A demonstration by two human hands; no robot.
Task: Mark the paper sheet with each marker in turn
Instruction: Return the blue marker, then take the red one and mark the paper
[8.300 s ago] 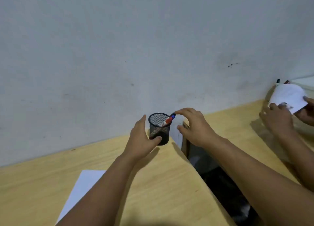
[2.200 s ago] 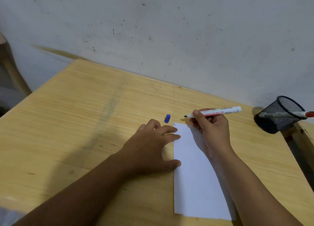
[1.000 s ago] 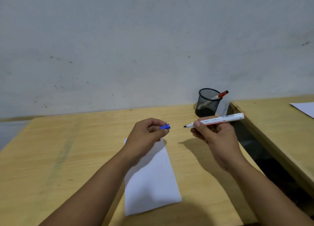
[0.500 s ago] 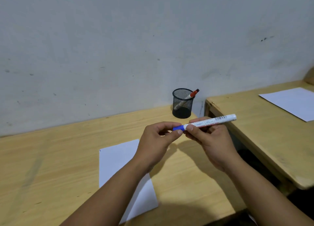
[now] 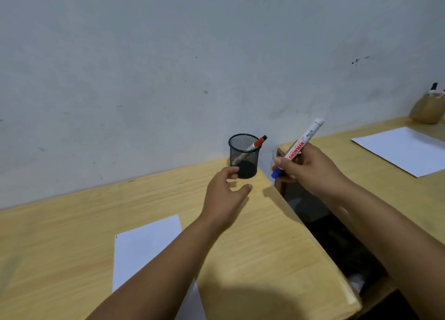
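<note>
My right hand grips a white marker with a blue cap, cap end down, tilted up to the right. My left hand is open, fingers spread, just in front of a black mesh pen cup at the desk's far right corner. A red-capped marker leans inside the cup. A white paper sheet lies on the desk near me, with a small dark mark at its far left corner; my left forearm covers part of it.
A gap separates my wooden desk from a second desk on the right. That desk carries another white sheet and a brown holder with markers. A grey wall stands behind.
The blue cap is back on the marker. My left hand has let go of the cap and reached toward the mesh cup; my right hand has tipped the marker upright.
</note>
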